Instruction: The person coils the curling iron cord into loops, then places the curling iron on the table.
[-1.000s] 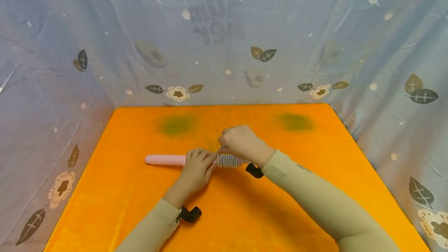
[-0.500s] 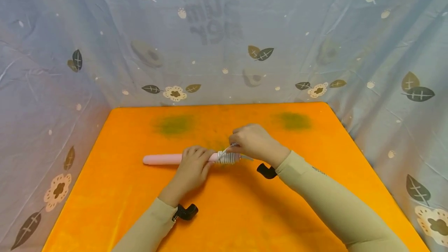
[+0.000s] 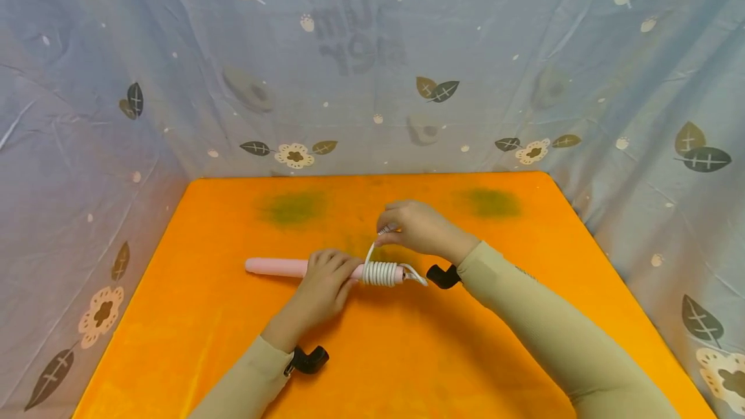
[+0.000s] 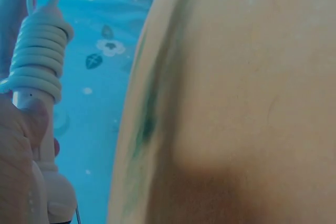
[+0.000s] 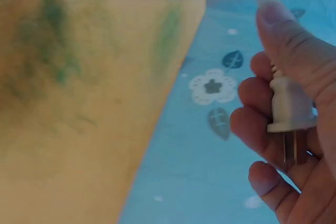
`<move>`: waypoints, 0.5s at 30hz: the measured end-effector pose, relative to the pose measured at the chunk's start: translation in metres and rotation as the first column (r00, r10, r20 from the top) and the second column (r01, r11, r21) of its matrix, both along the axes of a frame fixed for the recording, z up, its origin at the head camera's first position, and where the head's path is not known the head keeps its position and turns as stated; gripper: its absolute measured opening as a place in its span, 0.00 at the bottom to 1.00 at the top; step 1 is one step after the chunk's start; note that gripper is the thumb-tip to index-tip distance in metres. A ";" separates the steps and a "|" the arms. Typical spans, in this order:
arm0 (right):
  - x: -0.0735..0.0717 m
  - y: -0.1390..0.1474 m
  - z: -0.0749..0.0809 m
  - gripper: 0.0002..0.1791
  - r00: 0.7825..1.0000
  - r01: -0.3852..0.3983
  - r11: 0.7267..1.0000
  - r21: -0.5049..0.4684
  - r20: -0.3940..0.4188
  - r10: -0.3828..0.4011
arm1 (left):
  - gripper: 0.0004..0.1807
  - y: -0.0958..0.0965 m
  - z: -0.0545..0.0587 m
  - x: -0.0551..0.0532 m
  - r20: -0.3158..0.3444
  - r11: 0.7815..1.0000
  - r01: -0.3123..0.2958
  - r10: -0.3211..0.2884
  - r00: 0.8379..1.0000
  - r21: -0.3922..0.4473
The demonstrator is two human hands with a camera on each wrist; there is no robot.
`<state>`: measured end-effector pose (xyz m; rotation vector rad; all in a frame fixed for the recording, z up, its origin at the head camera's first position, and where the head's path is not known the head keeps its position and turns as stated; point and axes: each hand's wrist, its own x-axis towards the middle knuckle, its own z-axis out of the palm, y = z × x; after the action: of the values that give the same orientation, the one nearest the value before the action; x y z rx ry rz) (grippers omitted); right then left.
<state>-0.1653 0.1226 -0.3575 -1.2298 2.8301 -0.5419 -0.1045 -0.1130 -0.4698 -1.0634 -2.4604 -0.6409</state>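
Observation:
A pink curling iron (image 3: 276, 267) lies across the table, its white cord (image 3: 381, 273) wound in several turns round the handle end. My left hand (image 3: 326, 280) grips the handle just left of the coils; the left wrist view shows the thumb beside the lowest turn of the coiled cord (image 4: 39, 51). My right hand (image 3: 427, 228), raised above and right of the coils, pinches the cord's free end, which runs taut up from the coil. In the right wrist view, the white two-pin plug (image 5: 291, 106) sits within the curled fingers. A cord loop (image 3: 416, 275) sticks out at the handle's right end.
The orange-covered table (image 3: 436, 354) has green smudges near its back edge. A patterned blue curtain (image 3: 372, 83) encloses the back and both sides. Black curved wrist mounts (image 3: 311, 359) stick out from both cuffs.
My right hand has moved from over the coils to up and right, drawing the cord end out above them. My left hand keeps its grip on the handle.

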 end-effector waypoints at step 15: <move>0.001 -0.001 -0.073 0.18 0.932 0.130 0.957 -0.258 0.361 -0.029 | 0.18 -0.001 -0.003 -0.001 -0.051 0.994 -0.007 0.012 0.999 0.111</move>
<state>-0.1640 0.1213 -0.4302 -0.9274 2.5645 -1.0775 -0.1052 -0.1143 -0.4731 -1.0123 -2.3551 -0.7282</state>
